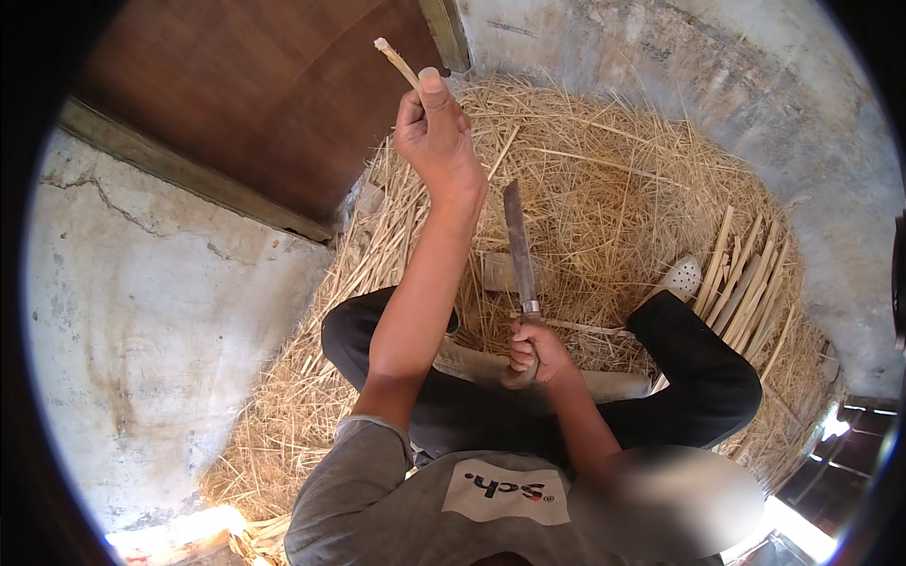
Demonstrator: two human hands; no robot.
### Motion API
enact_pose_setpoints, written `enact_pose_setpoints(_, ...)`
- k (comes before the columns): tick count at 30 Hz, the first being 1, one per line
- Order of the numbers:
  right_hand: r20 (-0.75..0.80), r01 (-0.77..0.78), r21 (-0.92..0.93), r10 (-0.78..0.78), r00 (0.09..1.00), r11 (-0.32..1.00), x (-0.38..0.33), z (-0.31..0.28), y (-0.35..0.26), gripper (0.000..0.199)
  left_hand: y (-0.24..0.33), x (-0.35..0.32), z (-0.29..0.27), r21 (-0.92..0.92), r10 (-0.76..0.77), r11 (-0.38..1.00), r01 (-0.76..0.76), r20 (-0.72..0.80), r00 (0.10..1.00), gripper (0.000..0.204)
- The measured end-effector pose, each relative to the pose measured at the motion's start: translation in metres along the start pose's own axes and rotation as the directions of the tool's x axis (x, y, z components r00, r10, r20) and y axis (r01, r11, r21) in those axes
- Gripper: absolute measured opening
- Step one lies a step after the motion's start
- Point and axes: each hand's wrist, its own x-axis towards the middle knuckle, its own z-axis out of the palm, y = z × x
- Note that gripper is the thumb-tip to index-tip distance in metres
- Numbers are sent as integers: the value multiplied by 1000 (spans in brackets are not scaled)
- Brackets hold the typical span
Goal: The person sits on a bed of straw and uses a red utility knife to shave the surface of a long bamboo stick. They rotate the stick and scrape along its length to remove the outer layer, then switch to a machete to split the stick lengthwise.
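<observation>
My left hand (439, 137) is raised on an outstretched arm and closed around a thin pale stick (400, 65). The stick's upper end, frayed and whitish, pokes out past my thumb; its rest is hidden by the hand. Low in front of my body, my right hand (540, 353) grips the wooden handle of a long machete (521, 243). Its dark narrow blade points up and away from me, apart from the stick. Left of the blade, a small wooden block (499, 272) lies on the straw.
I sit on a heap of dry straw (604, 189) with my legs bent. Split sticks (746, 283) lie in a pile at the right, beside my white clog (683, 276). Worn plaster walls (170, 311) and a brown door panel (255, 104) border the straw.
</observation>
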Motion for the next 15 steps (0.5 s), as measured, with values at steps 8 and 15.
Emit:
enact_pose_setpoints(8, 4, 351, -875, -720, 694, 334, -7, 51, 5, 26, -2, 7, -7, -12, 12, 1000, -12, 8, 1000, 37)
enact_pose_setpoints(15, -407, -129, -848, -477, 779, 514, 105, -96, 73, 19, -4, 14, -10, 63, 31, 998, -28, -50, 998, 39)
